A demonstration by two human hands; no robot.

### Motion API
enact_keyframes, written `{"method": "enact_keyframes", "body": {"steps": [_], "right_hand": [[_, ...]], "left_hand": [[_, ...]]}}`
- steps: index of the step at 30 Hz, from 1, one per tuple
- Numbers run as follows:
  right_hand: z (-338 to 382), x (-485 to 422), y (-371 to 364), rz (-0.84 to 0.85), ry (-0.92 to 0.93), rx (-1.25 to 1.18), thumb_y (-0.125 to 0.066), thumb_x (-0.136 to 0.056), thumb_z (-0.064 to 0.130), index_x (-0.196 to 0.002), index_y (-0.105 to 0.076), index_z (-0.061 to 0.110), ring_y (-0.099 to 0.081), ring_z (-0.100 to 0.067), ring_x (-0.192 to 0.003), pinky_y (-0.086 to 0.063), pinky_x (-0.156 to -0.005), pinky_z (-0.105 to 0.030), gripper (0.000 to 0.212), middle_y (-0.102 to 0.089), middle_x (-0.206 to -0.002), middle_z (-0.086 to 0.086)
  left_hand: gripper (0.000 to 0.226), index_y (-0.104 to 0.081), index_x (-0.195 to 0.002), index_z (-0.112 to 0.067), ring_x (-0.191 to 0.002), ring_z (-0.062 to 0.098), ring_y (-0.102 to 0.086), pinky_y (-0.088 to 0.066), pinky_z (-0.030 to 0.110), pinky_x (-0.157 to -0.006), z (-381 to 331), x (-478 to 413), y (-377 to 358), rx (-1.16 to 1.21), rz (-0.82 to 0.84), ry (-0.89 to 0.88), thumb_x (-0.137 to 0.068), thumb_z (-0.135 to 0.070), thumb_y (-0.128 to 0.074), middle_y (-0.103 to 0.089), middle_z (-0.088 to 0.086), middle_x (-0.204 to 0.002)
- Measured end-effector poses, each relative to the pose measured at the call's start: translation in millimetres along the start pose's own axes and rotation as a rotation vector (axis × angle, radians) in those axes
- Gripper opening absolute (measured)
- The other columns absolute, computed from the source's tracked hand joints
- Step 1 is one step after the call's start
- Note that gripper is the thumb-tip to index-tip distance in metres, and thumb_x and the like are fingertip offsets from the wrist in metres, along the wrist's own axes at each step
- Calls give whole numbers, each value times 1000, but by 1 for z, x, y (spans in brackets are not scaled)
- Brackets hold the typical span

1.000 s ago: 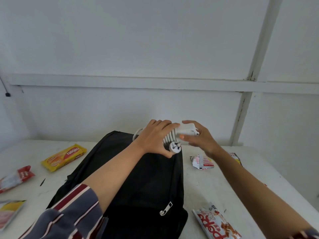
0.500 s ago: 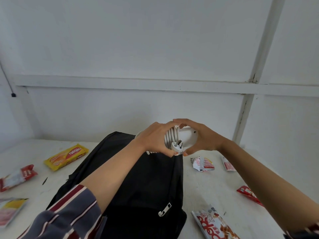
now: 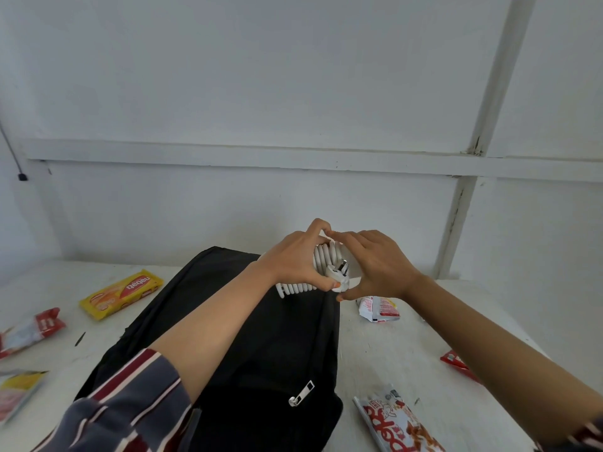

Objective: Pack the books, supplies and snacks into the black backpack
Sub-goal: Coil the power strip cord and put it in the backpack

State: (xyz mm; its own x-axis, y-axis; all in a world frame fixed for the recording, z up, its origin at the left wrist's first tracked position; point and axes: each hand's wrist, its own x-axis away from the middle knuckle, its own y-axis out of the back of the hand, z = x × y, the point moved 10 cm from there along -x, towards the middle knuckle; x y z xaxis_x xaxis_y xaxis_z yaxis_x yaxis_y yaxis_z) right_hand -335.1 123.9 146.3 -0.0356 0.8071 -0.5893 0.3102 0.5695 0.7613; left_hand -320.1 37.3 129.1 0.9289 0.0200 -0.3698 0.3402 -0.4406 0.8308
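A black backpack (image 3: 261, 337) lies flat on the white table, its silver zipper pull (image 3: 301, 393) near the front. Above its far end both hands hold a white charger with its cable wound in loops (image 3: 328, 261). My left hand (image 3: 295, 259) grips the coiled cable from the left, thumb at the plug. My right hand (image 3: 375, 264) curls round the charger body from the right, hiding most of it. Cable loops stick out below my left hand.
Snack packets lie around the backpack: a yellow wafer pack (image 3: 122, 293) and a red-white packet (image 3: 31, 331) on the left, a yellow one (image 3: 18, 391) front left, a crumpled white-red wrapper (image 3: 378, 308), a red packet (image 3: 456, 363) and a large white-red pack (image 3: 399, 422) on the right. A white wall stands behind.
My right hand has closed round the charger from the right and the hands have come together. The cable bundle has stayed above the backpack's far end.
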Motion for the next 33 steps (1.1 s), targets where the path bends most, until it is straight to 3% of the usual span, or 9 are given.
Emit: {"method": "enact_keyframes", "body": {"steps": [3,9,12,16,18,21,24,30,33], "right_hand": [[5,2,1,-16,36,76,-76,-50,68,-122,-59,10,-61,-21,-63,-45,-61,-28,94,-69,-102,-5],[5,9,-2,-95,-4,4,-82,-49,58,-118,-64,13,-60,-21,-59,-43,-58,-27,85,-70,-92,-6],[7,10,1,-145,-36,-32,-86,-46,53,-117,-65,13,-59,-23,-58,-44,-56,-29,84,-70,-92,-8],[20,11,6,-234,-22,-7,-85,-46,54,-111,-69,12,-58,-25,-52,-46,-53,-29,79,-70,-89,-11],[29,12,7,-259,3,18,-80,-50,59,-108,-70,14,-57,-25,-52,-45,-53,-28,74,-70,-89,-10],[38,13,6,-254,2,14,-66,-61,69,-110,-69,16,-58,-24,-55,-43,-55,-27,72,-70,-91,-10],[49,11,10,-241,-24,-12,-55,-64,71,-112,-69,17,-59,-24,-58,-43,-56,-28,73,-70,-92,-9],[86,5,21,-148,-53,-71,-56,-61,75,-117,-65,15,-61,-28,-61,-44,-60,-31,83,-70,-96,-11],[107,5,25,-120,-111,-100,-83,-53,47,-120,-63,15,-62,-30,-65,-45,-63,-33,77,-70,-97,-10]], "left_hand": [[76,-23,-107,-34,-59,9,-47,-42,23,-60,-3,-1,-4,18,18,14,-52,-49,-73,-60,0,-73],[72,-26,-108,-33,-60,18,-50,-45,32,-62,-12,0,-6,-39,86,16,-59,-43,-77,-57,10,-71],[73,-27,-112,-30,-68,16,-57,-43,26,-59,-15,4,-3,-99,108,23,-60,-46,-76,-57,-5,-75],[82,-27,-118,-32,-71,-9,-52,-33,6,-61,-18,20,-1,-159,98,38,-57,-53,-78,-52,-22,-77],[95,-24,-125,-35,-78,-10,-47,-28,3,-69,-17,32,-1,-157,105,37,-52,-60,-79,-52,-24,-98],[109,-18,-137,-38,-107,3,-42,-30,17,-88,-6,54,12,-135,61,69,-50,-66,-76,-45,-11,-133],[102,-24,-140,-34,-128,10,-32,-23,27,-100,6,87,32,-140,-35,89,-56,-66,-73,-32,-7,-147],[75,-46,-130,-26,-132,8,-28,-25,31,-102,6,151,68,-213,-250,-13,-67,-61,-67,-35,-5,-146],[62,-53,-124,-22,-130,12,-33,-28,33,-106,7,189,71,-251,-269,-73,-73,-54,-67,-41,-2,-143]]}}
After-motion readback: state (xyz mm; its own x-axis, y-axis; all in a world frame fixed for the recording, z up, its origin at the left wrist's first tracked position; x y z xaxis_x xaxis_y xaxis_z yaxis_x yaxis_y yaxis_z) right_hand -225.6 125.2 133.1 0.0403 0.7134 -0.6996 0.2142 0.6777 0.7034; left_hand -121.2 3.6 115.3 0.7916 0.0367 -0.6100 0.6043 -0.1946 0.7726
